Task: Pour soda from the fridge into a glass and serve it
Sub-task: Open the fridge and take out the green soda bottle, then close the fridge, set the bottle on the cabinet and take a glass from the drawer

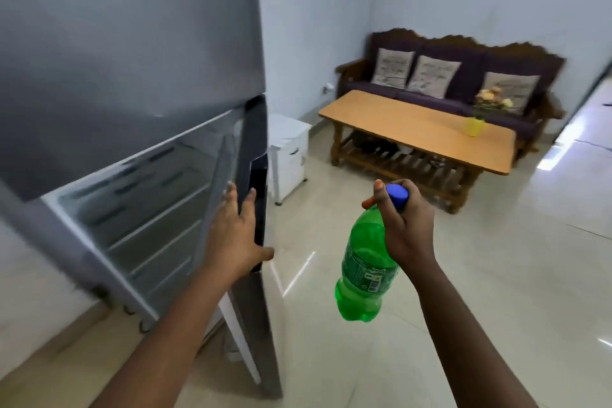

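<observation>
- My right hand [402,225] is wrapped around the neck of a green plastic soda bottle [366,267], fingers closed just below its blue screw cap [397,194]; the bottle hangs down and to the left from my fist, its base lower than my wrist and clear of the floor.
- My left hand [236,232] lies flat and spread against the outer edge of the grey fridge door [255,209], fingers pointing up along the dark handle strip, thumb out to the right; it grasps nothing.
- The door stands partly open, its edge between my two hands; the bottle is just to the right of that edge, not touching it.
- Behind the door, the fridge interior [142,209] shows pale shelves.
- To the right and ahead, the glossy cream tiled floor [496,258] is open.
- Farther on stands a long wooden coffee table [414,129] with a yellow vase of flowers [476,126] on top, and behind it a dark cushioned wooden sofa [463,76].
- A small white cabinet [288,149] sits against the wall, just beyond the fridge door.
</observation>
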